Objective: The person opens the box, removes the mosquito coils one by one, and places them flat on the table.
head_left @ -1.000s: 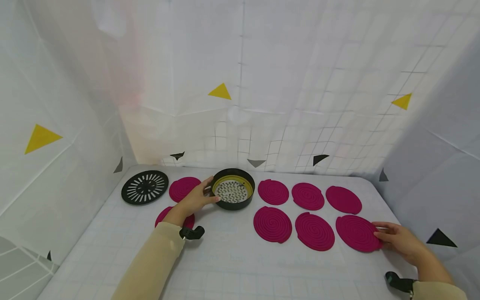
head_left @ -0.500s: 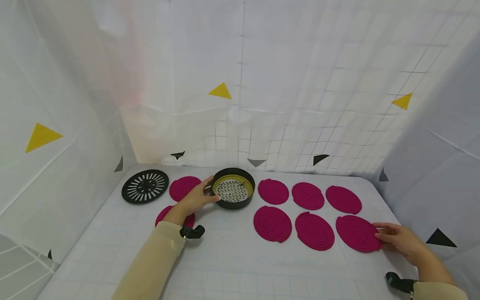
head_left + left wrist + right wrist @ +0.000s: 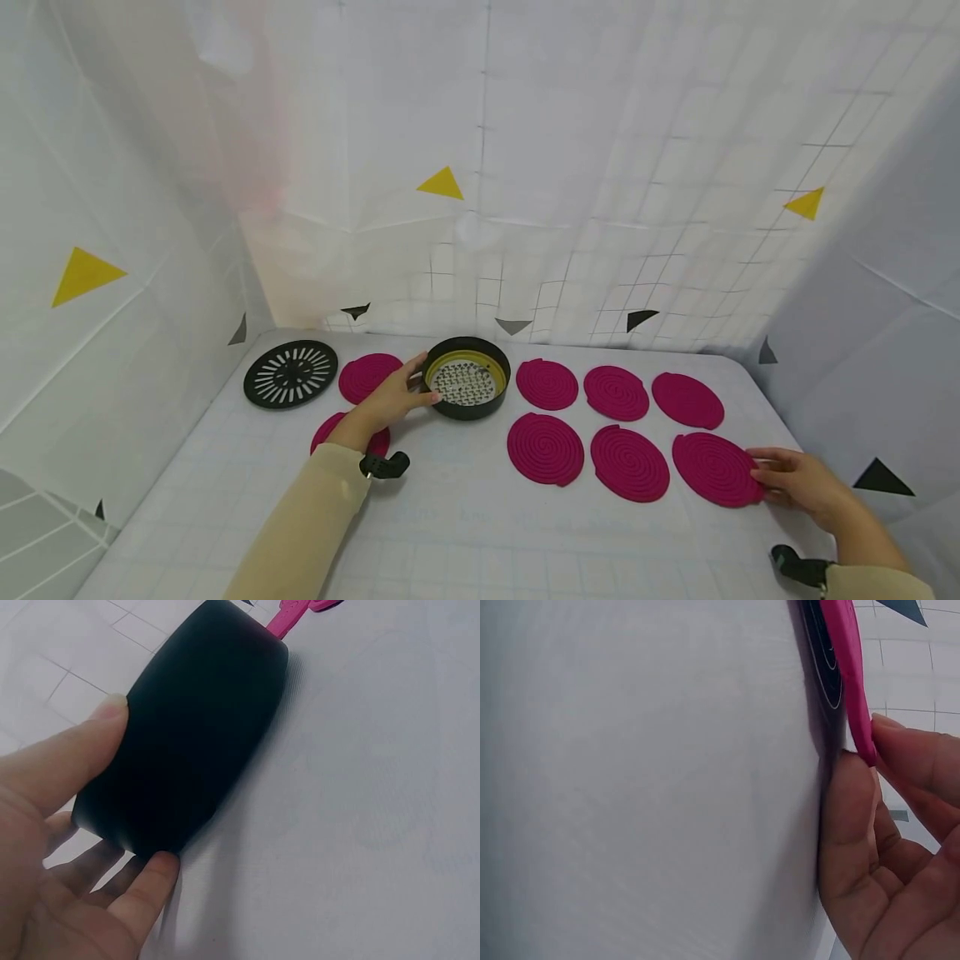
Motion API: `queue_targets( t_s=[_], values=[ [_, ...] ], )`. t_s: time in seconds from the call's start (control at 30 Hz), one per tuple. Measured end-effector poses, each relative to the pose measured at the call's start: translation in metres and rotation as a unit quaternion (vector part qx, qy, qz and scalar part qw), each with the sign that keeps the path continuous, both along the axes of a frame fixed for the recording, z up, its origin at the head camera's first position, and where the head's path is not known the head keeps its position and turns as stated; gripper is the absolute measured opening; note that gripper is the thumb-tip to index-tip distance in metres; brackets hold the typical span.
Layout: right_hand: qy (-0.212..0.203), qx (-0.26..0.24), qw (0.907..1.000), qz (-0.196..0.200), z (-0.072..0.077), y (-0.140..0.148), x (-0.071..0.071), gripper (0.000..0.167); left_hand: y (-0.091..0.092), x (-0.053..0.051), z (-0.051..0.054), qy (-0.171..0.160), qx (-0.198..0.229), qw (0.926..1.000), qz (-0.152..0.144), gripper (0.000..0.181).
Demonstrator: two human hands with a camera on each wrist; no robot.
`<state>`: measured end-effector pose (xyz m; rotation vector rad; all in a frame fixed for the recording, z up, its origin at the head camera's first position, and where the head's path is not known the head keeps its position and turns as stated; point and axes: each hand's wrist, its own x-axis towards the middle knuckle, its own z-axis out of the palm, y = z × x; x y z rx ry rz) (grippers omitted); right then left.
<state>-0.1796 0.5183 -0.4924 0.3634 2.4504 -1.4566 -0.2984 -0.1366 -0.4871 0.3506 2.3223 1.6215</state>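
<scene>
My left hand (image 3: 390, 398) grips the left side of a round black container (image 3: 468, 411) at the back middle of the table. A yellow ring and a pale perforated plate (image 3: 463, 382) show inside it. In the left wrist view, thumb and fingers lie against the container's dark outer wall (image 3: 191, 727). At the right, my right hand (image 3: 806, 485) pinches the edge of a magenta spiral-grooved coaster (image 3: 712, 468). The right wrist view shows this coaster's edge (image 3: 847, 667) raised slightly from the table, between thumb and fingers.
Several more magenta coasters lie flat in two rows right of the container, one nearest it (image 3: 546, 384). Two lie left of it, the back one (image 3: 367, 377) and a front one (image 3: 324, 428) partly behind my left arm. A black slotted disc (image 3: 291, 375) lies far left.
</scene>
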Motion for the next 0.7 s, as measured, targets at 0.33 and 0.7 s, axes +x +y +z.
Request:
queue_targets(
  t_s=[0.33, 0.7],
  values=[
    [-0.007, -0.007, 0.9999, -0.013, 0.0024, -0.0027, 0.0009, 0.049, -0.0009, -0.0009, -0.0004, 0.006, 0.002, 1.0, -0.006, 0.091],
    [-0.018, -0.001, 0.9995, -0.026, 0.0008, -0.0024, 0.0022, 0.049, -0.0006, -0.0015, -0.0007, -0.001, 0.007, 0.9999, -0.007, 0.092]
  ],
)
